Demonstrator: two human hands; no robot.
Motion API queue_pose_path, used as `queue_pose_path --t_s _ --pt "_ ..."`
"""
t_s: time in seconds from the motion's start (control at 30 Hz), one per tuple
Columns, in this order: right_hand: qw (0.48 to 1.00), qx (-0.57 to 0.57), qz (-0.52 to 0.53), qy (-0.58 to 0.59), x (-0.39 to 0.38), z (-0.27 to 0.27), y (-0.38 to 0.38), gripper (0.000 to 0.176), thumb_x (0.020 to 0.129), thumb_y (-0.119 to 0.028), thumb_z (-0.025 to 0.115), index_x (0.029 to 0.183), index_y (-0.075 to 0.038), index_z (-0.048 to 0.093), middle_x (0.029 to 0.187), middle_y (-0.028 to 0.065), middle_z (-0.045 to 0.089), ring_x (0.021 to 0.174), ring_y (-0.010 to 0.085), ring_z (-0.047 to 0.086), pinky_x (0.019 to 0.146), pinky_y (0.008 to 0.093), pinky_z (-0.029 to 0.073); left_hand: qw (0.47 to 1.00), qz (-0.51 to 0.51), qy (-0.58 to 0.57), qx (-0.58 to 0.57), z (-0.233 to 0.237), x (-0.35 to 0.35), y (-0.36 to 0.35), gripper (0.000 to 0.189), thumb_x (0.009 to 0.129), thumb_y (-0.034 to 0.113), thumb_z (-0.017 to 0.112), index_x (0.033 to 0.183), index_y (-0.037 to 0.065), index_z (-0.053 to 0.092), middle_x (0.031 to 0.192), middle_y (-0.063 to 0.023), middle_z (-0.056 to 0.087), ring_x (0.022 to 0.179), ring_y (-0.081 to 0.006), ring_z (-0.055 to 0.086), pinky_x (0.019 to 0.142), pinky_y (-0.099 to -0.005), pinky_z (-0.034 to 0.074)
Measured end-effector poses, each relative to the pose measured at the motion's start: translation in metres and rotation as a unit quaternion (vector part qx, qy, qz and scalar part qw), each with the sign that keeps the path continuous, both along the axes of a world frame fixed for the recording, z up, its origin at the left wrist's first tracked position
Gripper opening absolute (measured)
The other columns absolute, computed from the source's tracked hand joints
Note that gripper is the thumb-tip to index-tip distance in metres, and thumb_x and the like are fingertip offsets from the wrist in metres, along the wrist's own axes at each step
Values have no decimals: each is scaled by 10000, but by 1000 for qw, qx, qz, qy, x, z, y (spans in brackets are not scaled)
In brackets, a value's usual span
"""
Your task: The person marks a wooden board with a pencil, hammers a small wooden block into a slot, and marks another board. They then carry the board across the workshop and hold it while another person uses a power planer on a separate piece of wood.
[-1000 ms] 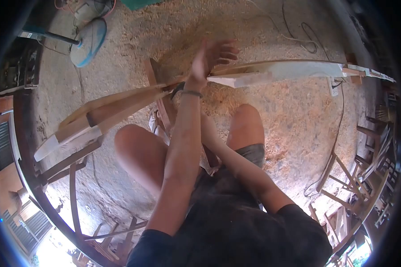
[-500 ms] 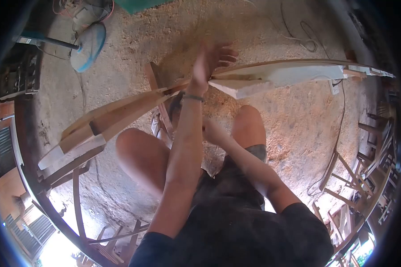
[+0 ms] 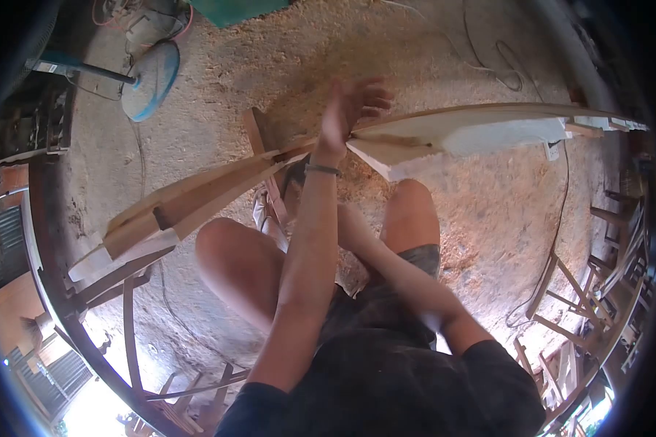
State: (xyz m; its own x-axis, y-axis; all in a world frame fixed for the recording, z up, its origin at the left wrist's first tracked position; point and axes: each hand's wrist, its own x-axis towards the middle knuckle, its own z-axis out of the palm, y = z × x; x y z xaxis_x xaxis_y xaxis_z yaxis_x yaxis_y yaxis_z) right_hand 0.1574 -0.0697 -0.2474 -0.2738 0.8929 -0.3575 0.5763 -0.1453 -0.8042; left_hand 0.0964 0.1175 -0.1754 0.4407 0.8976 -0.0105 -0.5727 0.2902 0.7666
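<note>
My left hand (image 3: 356, 109) is raised at the narrow middle of a long, pale shaped wooden piece (image 3: 481, 130), fingers apart and slightly blurred. Its wrist, with a dark band, overlaps the wood. The piece's left half (image 3: 197, 191) slopes down toward a wooden support on the left. My right hand (image 3: 351, 227) is lower, between my knees, its fingers hidden behind my left forearm; I cannot tell what they hold. A dark object (image 3: 294, 177) shows beside my left wrist, partly covered, next to an upright wooden board (image 3: 270, 178).
A round blue-rimmed fan base (image 3: 151, 81) stands at upper left on the rough earthen floor. Cables (image 3: 514, 73) run along the right, past a white socket box (image 3: 552, 151). Wooden frames (image 3: 572, 298) are stacked at right; more wooden legs (image 3: 130, 331) stand at lower left.
The view has shifted slightly, so everything sits a little lower and to the right. My right hand has moved slightly beside my left forearm. My left hand stays at the wood's middle.
</note>
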Motion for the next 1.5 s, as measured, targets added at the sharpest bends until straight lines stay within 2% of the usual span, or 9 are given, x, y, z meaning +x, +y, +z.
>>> queue_pose_path --t_s 0.4,0.5,0.87,0.93,1.1,1.23,1.27,1.37,1.5 --pt "996 -22 -70 47 77 40 -52 469 910 -263 629 1320 -54 540 972 256 683 960 437 655 810 471 508 982 34 166 79 -3 0 -4 798 989 633 256 1385 -25 472 1187 -158 650 1070 -262 618 939 -390 455" --pt "972 -12 -233 13 121 63 -91 412 969 -278 571 1307 -43 548 785 198 673 642 320 682 604 421 519 935 61 310 158 3 -7 -15 787 994 615 261 1420 -25 430 1279 -176 597 1159 -297 577 1004 -427 432" --pt "790 -96 -566 -218 230 20 -314 367 984 -309 434 1102 1 592 980 270 681 926 432 670 808 512 507 961 259 78 53 -6 1 -52 734 1056 504 270 1467 -104 276 1529 -225 307 1349 -339 394 1169 -438 291" --pt "778 -97 -572 -241 218 -22 -361 346 975 -289 443 1080 1 598 978 270 681 924 433 671 807 508 510 906 241 289 195 -60 -29 -16 770 1029 531 370 1426 -129 357 1458 -254 419 1220 -349 509 1072 -440 411" --pt "773 -147 -557 -267 210 -69 -452 266 917 -195 485 1037 -11 637 1006 269 677 943 429 664 822 500 518 846 272 377 260 27 13 -63 443 858 262 786 1105 -91 683 1121 -183 696 887 -234 676 813 -346 589" --pt "498 67 -839 -210 256 -5 -542 219 742 86 526 825 -31 691 1104 145 691 1103 288 621 894 375 494 845 297 419 146 25 20 -58 548 819 336 814 1111 -106 673 1127 -208 693 904 -266 694 816 -372 590" --pt "419 226 -836 -272 270 17 -575 256 971 -175 463 1099 -99 671 972 114 713 717 195 666 616 330 521 825 310 445 160 34 24 -68 594 807 376 815 1110 -114 669 1127 -217 690 913 -283 693 820 -379 588" --pt "143 440 -882 85 296 195 -630 587 974 -534 524 1366 -100 464 1049 101 640 732 178 604 545 275 435 803 330 462 181 31 23 -64 640 806 415 805 1169 -88 644 1160 -217 675 945 -319 681 845 -399 582" --pt "66 496 -852 152 330 315 -703 632 904 -603 590 1268 -94 502 1133 178 647 858 225 666 598 237 492 783 357 467 201 22 21 -59 657 811 434 795 1204 -67 630 1178 -220 666 961 -330 674 861 -402 574"
